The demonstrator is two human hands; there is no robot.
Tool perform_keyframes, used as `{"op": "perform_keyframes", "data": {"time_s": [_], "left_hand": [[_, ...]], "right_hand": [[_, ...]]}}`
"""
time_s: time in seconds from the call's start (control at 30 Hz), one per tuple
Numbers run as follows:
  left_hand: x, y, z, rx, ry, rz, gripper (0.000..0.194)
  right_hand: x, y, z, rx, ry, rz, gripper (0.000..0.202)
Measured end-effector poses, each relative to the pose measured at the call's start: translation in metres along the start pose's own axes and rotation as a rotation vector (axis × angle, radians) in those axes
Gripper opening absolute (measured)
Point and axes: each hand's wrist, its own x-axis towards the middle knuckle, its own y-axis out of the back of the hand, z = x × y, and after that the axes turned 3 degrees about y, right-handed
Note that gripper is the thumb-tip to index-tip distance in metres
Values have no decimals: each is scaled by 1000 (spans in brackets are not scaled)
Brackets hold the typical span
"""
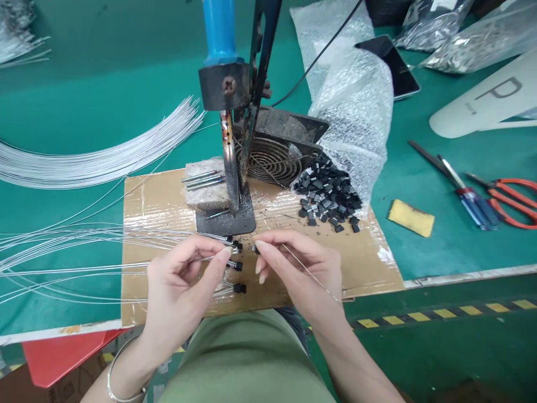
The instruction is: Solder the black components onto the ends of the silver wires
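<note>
My left hand (180,285) is closed in a pinch on what looks like a thin white wire, its tip mostly covered by thumb and forefinger. Opposite it, a short gap away, my right hand (300,268) grips a small black connector (255,248) between thumb and fingertips. A thin silvery wire (310,272) that looks like solder passes through the right hand and over its back. Under and beside the left hand lie white wires (138,238) with black connectors (239,288) on their ends. Just beyond both hands, a soldering iron (229,151) points down from its stand.
A pile of black connectors (327,193) spills from a bubble-wrap bag (356,106) onto the cardboard (369,252). Behind the iron sits a fan (277,159). A bundle of white wires (104,168) lies left; a yellow sponge (411,218), screwdriver (474,204) and orange-handled scissors (516,201) lie right.
</note>
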Motion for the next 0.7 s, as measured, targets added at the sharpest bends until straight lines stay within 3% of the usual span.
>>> {"op": "perform_keyframes", "data": {"time_s": [0.13,0.4,0.7], "left_hand": [[1,2,1,6,34,-16,6],[6,8,4,-56,67,-186,10],[8,8,2,-78,80,-227,12]], "right_hand": [[2,-5,1,4,4,-57,6],[3,-7,-2,-18,-1,-121,11],[4,-6,-1,-78,42,-129,11]]}}
